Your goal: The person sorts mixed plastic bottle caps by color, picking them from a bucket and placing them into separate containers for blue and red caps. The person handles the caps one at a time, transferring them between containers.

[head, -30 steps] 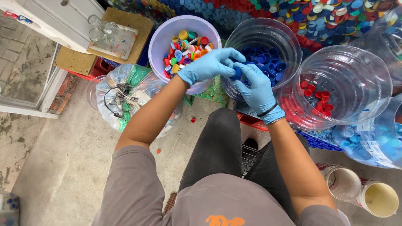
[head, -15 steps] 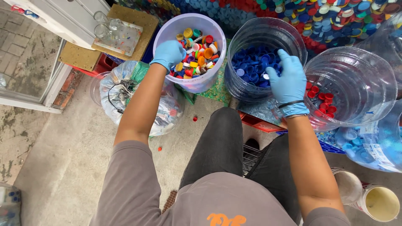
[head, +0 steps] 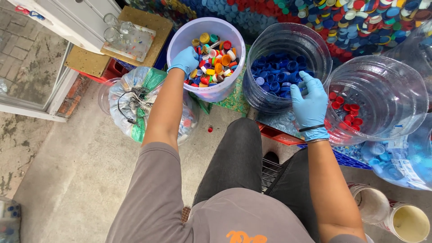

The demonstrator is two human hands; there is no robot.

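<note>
Mixed plastic caps fill the lilac bucket — left hand curled in, grip hidden; right hand open, empty.

Setting: informal recycling sorting yard. Evidence: concrete floor, heap of bottle caps, clear jars of colour-sorted caps, bagged scrap.

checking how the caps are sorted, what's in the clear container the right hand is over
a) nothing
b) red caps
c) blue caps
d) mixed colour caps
c: the right hand in its blue glove rests over the near rim of the clear container, which holds only blue caps; the red caps lie in the next clear container to its right, and the mixed caps are in the pale bucket where the left hand reaches.
</note>
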